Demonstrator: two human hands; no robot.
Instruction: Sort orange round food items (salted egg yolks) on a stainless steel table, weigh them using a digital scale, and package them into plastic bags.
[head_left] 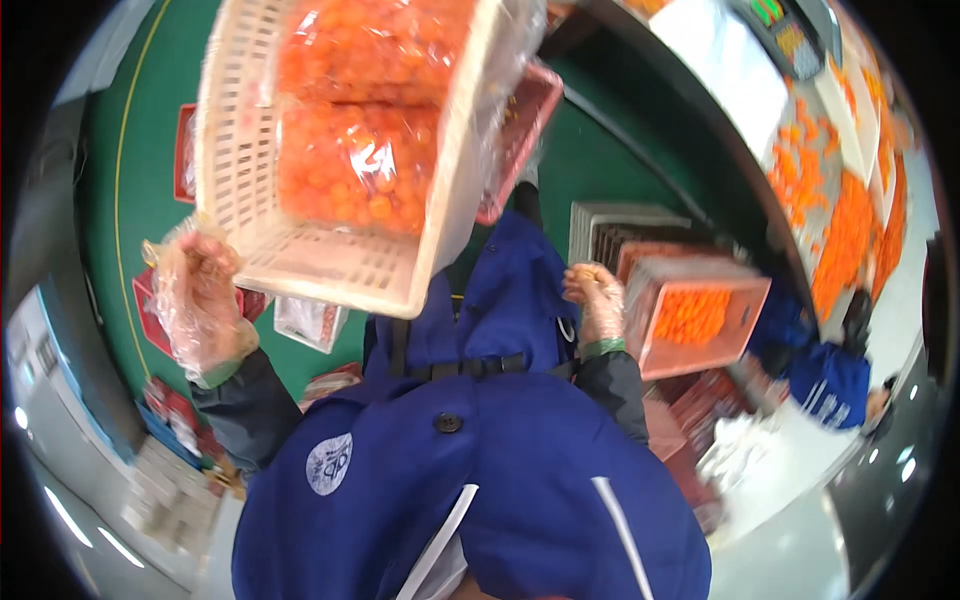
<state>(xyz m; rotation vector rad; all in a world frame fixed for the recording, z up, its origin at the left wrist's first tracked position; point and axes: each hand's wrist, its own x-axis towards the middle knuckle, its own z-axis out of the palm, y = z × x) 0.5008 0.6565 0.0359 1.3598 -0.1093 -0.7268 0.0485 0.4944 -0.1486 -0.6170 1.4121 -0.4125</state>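
Note:
A large cream plastic crate [235, 150] with slotted walls fills the upper left, close in front of me. Inside it lie clear bags of orange, round-cut pieces [355, 165]. My left hand [200, 290], in a thin clear plastic glove, is beside the crate's near left corner, fingers loosely bent and apart; whether it touches the crate I cannot tell. My right hand [600, 302], also gloved, is in front of my body at the right with its fingers curled in. Nothing shows in it. It is near a pink crate [648, 335] of loose orange pieces [692, 315].
Stacked crates [620, 225] stand behind the pink one. A red crate [525, 140] is behind the cream crate, and a white basket [310, 322] is below it. At right, a work surface [810, 250] bears orange pieces and a scale [785, 35]. Another person [830, 385] is at the right.

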